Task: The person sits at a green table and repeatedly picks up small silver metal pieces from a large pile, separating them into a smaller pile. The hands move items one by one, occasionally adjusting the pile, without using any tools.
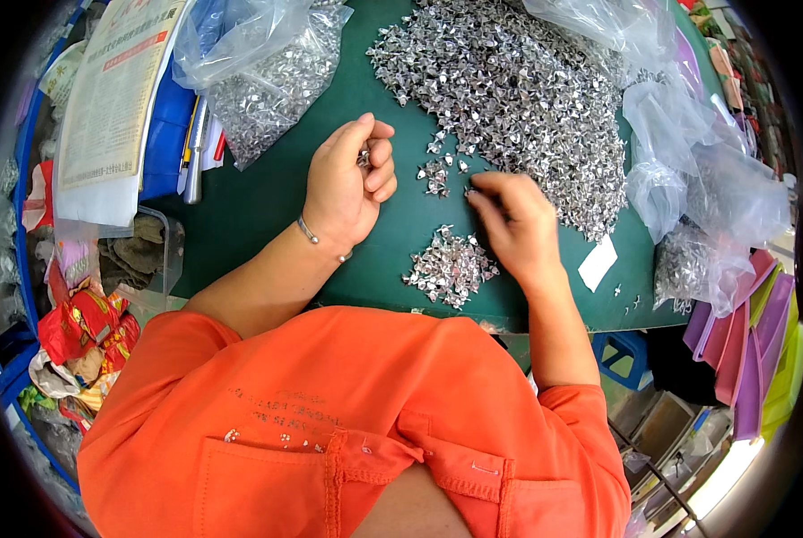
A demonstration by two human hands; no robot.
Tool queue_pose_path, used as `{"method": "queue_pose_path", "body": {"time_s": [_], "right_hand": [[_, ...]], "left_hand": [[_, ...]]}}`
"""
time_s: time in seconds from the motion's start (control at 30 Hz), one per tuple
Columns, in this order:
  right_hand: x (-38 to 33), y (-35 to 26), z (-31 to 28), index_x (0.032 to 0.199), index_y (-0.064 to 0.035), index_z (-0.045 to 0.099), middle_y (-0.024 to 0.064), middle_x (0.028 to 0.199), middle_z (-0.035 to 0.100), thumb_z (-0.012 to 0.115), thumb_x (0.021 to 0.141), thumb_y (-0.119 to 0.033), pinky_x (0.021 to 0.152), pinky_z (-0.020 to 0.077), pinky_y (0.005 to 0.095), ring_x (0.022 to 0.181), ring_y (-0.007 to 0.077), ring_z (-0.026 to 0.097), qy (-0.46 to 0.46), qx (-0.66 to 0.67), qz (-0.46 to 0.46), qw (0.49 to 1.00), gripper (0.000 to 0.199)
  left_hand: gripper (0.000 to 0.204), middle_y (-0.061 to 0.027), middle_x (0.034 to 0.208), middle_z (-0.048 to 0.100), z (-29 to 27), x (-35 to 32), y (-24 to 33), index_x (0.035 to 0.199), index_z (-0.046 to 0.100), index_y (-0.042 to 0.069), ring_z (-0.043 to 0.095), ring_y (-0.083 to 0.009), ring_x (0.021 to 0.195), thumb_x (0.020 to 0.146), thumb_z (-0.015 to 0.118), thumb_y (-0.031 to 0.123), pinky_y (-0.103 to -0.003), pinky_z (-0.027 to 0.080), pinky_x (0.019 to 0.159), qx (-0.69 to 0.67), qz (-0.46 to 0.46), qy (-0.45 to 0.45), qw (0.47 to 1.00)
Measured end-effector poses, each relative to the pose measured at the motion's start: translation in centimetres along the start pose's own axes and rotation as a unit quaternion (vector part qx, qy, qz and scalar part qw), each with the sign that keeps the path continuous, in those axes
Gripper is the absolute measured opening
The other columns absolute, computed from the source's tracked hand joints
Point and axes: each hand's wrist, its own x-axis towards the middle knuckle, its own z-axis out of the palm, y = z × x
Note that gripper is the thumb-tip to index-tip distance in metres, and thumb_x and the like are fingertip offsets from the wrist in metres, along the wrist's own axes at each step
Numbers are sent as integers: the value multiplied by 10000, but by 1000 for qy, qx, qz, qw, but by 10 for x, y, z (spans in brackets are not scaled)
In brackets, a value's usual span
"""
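Observation:
My left hand (pixel 352 175) is raised over the green table, fingers curled around several small shiny metal pieces that show a little in the palm. To its right, my right hand (pixel 518 224) has thumb and forefinger together at a small silvery piece (pixel 468 190); the hand is slightly blurred. Beyond it spreads a large pile of small angular metal pieces (pixel 518 90). A little cluster (pixel 435 175) of the same pieces lies between my hands. Nearer to me, a separate small heap (pixel 451 267) sits close to the table's front edge.
A clear bag of metal pieces (pixel 276 90) lies at the far left, beside a blue bin (pixel 164 148) with printed paper (pixel 114 99) on it. On the right are more plastic bags (pixel 688 260), a white slip (pixel 598 263), coloured trays (pixel 751 350) and a blue stool (pixel 621 359).

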Motion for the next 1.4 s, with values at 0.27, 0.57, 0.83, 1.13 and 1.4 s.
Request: {"method": "queue_pose_path", "body": {"time_s": [0.27, 0.57, 0.83, 1.13, 1.4], "right_hand": [[-13, 10, 1, 901, -32, 651, 96, 926, 669, 715, 744, 77, 726, 531, 382, 831, 306, 641, 23, 6, -80, 996, 202], [-10, 2, 3, 912, -36, 656, 88, 937, 677, 724, 781, 53, 679, 534, 328, 829, 255, 659, -13, 91, -19, 996, 172], [4, 9, 2, 917, -25, 657, 108, 925, 698, 719, 787, 28, 737, 536, 389, 840, 319, 651, 70, -82, -56, 993, 154], [-3, 4, 2, 944, -45, 674, 98, 917, 698, 711, 785, 41, 735, 519, 383, 823, 303, 630, 64, -25, 29, 997, 184], [-3, 1, -4, 923, -34, 655, 97, 915, 668, 714, 785, 50, 752, 521, 379, 848, 297, 639, -57, 30, -54, 996, 172]], "left_hand": [[227, 18, 684, 449, -1, 0, 0, 962, 597, 56, 355, -76, 493, 1037, 506, 250, -247, 302, 471, 1, 1, -3, 1000], [229, 15, 682, 450, -1, 0, 0, 965, 597, 54, 363, -77, 495, 1037, 505, 251, -247, 306, 473, -6, -2, -9, 1000], [229, 18, 680, 441, 1, 0, 0, 957, 591, 54, 364, -74, 496, 1037, 506, 251, -247, 309, 475, -4, -3, -5, 1000], [227, 19, 677, 432, 2, -1, 0, 955, 590, 57, 359, -74, 497, 1037, 506, 252, -247, 308, 474, -1, -3, -1, 1000], [226, 20, 678, 429, -1, 0, -2, 953, 591, 58, 358, -74, 496, 1037, 506, 251, -245, 303, 470, -2, 0, -8, 1000]]}}
